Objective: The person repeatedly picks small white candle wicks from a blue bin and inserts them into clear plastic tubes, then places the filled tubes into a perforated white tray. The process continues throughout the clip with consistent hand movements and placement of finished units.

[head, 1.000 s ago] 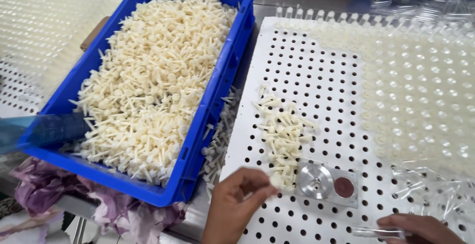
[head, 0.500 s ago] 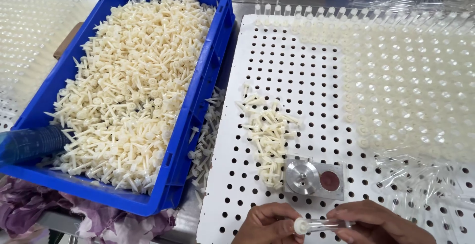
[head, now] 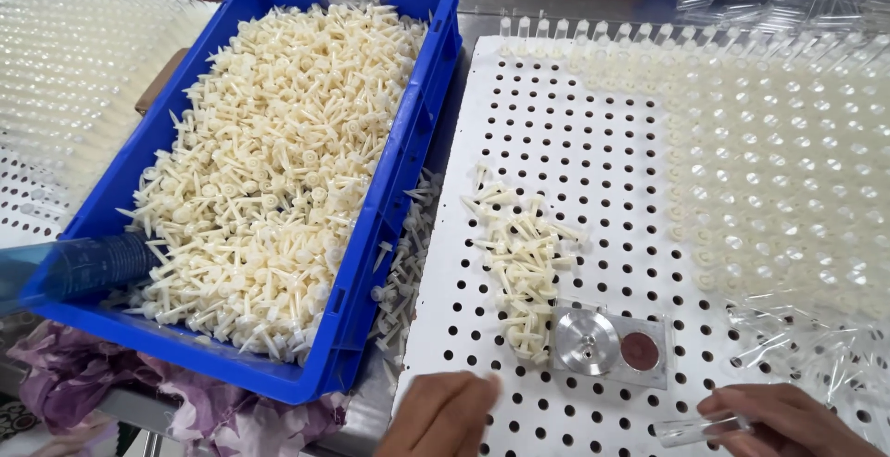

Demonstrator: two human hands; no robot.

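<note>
Looking down from the head camera, a white perforated plastic board is seen lying flat on the bench, its right and far holes already filled with upright clear plastic tubes. A small heap of cream plastic stemmed plugs is laid on the bare part of the board — placed near the hands, evidently so that single pieces can be picked without reaching into the blue plastic crate just to the left, which is filled with the same plugs. A few more plugs are caught in the gap between crate and board. Just beside the heap, toward the near edge, a clear square block carrying a round metal disc and a dark red pad rests on the board.

The right hand is seen at the lower edge, its fingers pinching one clear plastic tube, held lying nearly level with one end toward the left hand. The left hand is blurred and partly cut off by the frame; its fingers are bunched, but whether a plug is pinched cannot be told. The two hands are held apart, with the block between and beyond them. A crumpled purple cloth lies under the crate's near corner.
</note>
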